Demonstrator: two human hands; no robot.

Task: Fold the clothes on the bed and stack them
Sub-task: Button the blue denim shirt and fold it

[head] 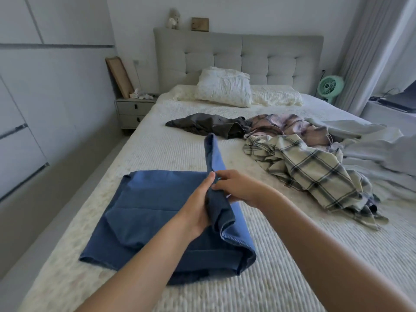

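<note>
A blue garment (pixel 144 210) lies partly folded on the near left of the bed (pixel 171 149). Its right edge is lifted, and one narrow part stands up towards the far side. My left hand (pixel 198 203) grips this raised fold from the left. My right hand (pixel 236 186) pinches the same fold from the right, so both hands meet at it. Unfolded clothes lie further back: a dark grey piece (pixel 209 124), a pink plaid piece (pixel 290 127) and a cream checked shirt (pixel 315 170).
Pale grey cloth (pixel 373 149) is heaped at the bed's right side. Pillows (pixel 225 87) lean by the padded headboard (pixel 238 55). A nightstand (pixel 132 111) stands at the far left, a green fan (pixel 331 86) at the far right. Wardrobe doors (pixel 33 97) line the left.
</note>
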